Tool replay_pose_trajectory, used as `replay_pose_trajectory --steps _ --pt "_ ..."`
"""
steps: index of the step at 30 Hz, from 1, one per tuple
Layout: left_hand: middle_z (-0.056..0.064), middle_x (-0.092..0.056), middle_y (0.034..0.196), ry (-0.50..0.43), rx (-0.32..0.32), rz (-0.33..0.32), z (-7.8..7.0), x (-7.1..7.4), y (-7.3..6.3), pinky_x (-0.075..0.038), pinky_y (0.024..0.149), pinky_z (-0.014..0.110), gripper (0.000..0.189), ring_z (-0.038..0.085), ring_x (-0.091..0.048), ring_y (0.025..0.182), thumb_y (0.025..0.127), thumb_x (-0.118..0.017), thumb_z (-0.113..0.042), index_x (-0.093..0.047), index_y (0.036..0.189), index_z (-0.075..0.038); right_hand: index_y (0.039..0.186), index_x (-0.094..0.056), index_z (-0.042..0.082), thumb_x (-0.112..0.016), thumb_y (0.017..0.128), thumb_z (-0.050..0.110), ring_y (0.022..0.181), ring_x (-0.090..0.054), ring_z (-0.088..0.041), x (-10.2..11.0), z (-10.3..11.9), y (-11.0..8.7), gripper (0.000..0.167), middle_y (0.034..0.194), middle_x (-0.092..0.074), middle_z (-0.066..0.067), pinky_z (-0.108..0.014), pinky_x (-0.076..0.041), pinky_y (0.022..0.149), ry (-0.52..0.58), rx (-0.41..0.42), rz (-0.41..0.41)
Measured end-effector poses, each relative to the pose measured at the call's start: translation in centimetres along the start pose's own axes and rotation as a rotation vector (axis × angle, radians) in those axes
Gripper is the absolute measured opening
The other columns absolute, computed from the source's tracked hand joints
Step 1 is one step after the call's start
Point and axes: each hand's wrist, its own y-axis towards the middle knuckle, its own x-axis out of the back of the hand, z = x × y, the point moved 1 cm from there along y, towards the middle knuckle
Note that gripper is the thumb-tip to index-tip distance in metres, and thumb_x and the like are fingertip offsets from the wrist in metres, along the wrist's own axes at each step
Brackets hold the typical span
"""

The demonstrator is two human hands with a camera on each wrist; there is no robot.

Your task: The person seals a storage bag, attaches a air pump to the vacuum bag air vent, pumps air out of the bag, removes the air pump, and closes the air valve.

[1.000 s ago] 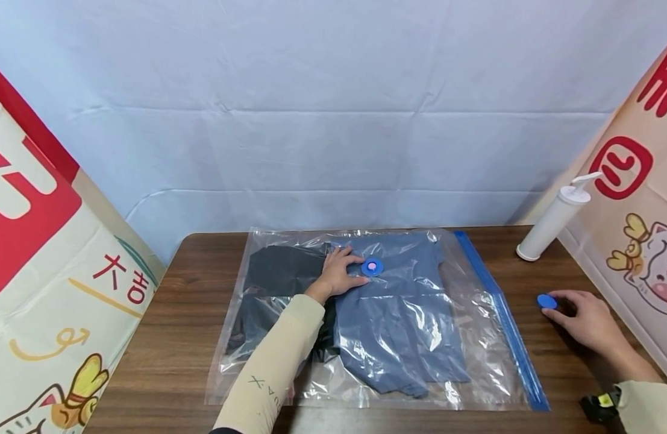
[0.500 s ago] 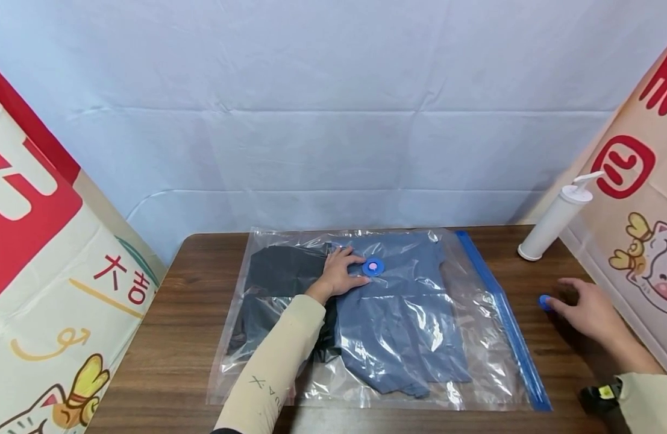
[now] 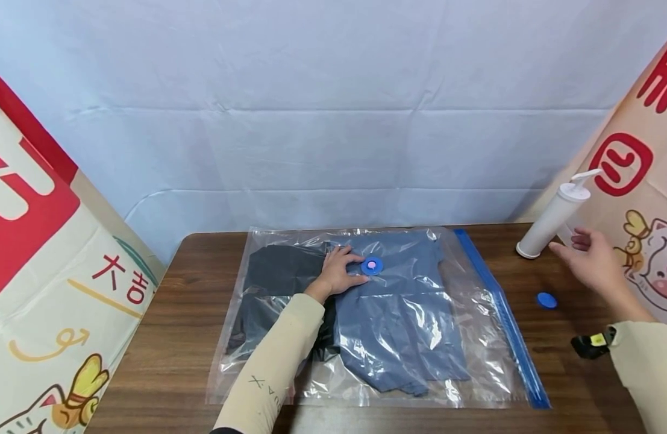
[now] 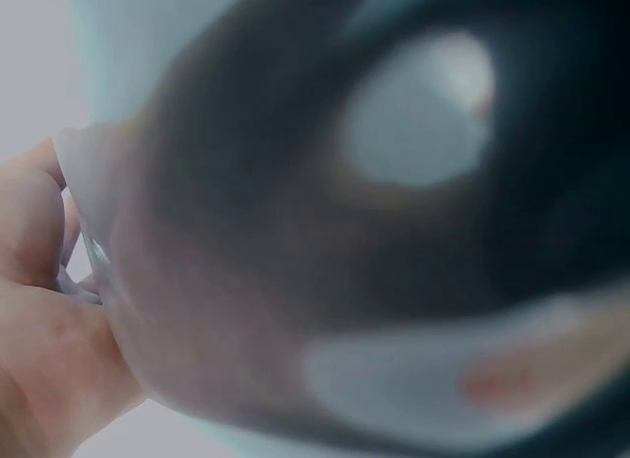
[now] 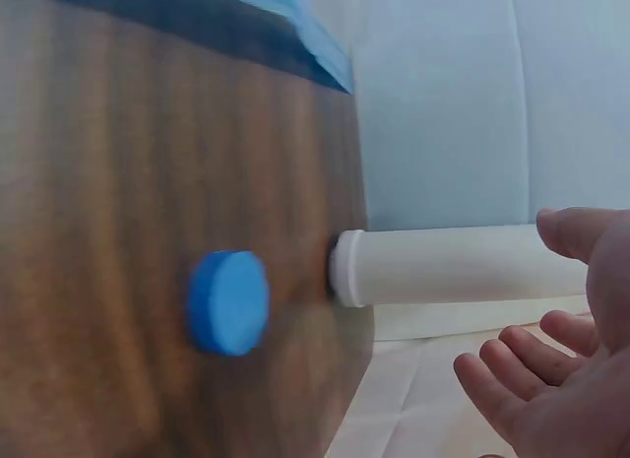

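A clear plastic storage bag point(image 3: 490, 355) lies flat, with a dark folded garment point(image 3: 284, 265) and a blue-grey garment point(image 3: 398, 325) inside. My left hand point(image 3: 338, 272) rests on it with spread fingers, thumb and forefinger beside the round blue valve point(image 3: 372, 266). In the left wrist view, something blurred covers most of the frame and part of the left hand point(image 4: 59, 310) shows at the edge. My right hand point(image 3: 596, 262), fingers parted, is beside the white hand pump point(image 3: 552, 220), which stands upright. In front of the pump a blue cap point(image 3: 546, 300) lies on the table.
The brown wooden table point(image 3: 165, 337) ends at a pale cloth backdrop point(image 3: 311, 150). Printed panels rise at both sides, the right panel point(image 3: 637, 241) close to the pump. The bag's blue zip edge point(image 3: 507, 319) faces the cap.
My right hand has let go of the blue cap, leaving it on the table, and has moved up and away toward the pump. The left hand has stayed in place.
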Motion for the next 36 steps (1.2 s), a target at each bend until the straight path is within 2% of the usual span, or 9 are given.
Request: replay_pose_trajectory --steps 9,17,24,28,36 --pt "0.013 -0.029 0.165 0.002 0.006 0.000 -0.2 0.2 -0.2 -0.007 0.125 0.052 0.053 0.037 -0.011 0.155 0.095 -0.073 -0.037 -0.061 0.142 -0.016 0.154 -0.006 -0.016 -0.050 0.105 0.044 0.132 -0.034 -0.063 0.4 1.1 2.6 0.089 0.147 -0.026 -0.047 -0.073 -0.033 0.104 0.077 -0.085 -0.022" --pt "0.014 -0.028 0.165 -0.005 0.007 -0.001 -0.3 0.4 -0.2 -0.008 0.125 0.053 0.053 0.037 -0.010 0.155 0.095 -0.073 -0.037 -0.061 0.142 -0.015 0.156 -0.011 -0.011 -0.054 0.102 0.048 0.131 -0.036 -0.061 -0.4 1.5 4.3 0.091 0.149 -0.028 -0.044 -0.074 -0.035 0.102 0.103 -0.076 -0.076" --pt "0.013 -0.027 0.166 0.008 0.013 0.009 -0.2 0.1 -0.1 -0.007 0.125 0.051 0.053 0.036 -0.009 0.156 0.096 -0.073 -0.037 -0.060 0.143 -0.017 0.155 -0.010 -0.012 -0.054 0.101 0.047 0.134 -0.034 -0.061 -0.8 1.1 5.0 0.091 0.151 -0.026 -0.043 -0.075 -0.034 0.103 0.147 -0.095 -0.097" --pt "0.012 -0.028 0.166 0.008 0.013 0.010 -0.3 0.3 -0.1 -0.007 0.125 0.051 0.053 0.036 -0.009 0.156 0.096 -0.073 -0.037 -0.060 0.143 -0.017 0.153 -0.014 -0.014 -0.052 0.103 0.045 0.131 -0.036 -0.060 -0.9 0.9 5.2 0.086 0.148 -0.029 -0.044 -0.073 -0.035 0.103 0.115 -0.084 -0.104" --pt "0.012 -0.028 0.166 0.009 0.013 0.012 -0.2 0.3 -0.1 -0.007 0.125 0.051 0.053 0.036 -0.009 0.156 0.096 -0.073 -0.038 -0.060 0.143 -0.017 0.152 -0.014 -0.016 -0.047 0.106 0.043 0.131 -0.035 -0.061 -0.9 0.7 5.1 0.082 0.148 -0.027 -0.045 -0.073 -0.036 0.103 0.092 -0.120 -0.079"
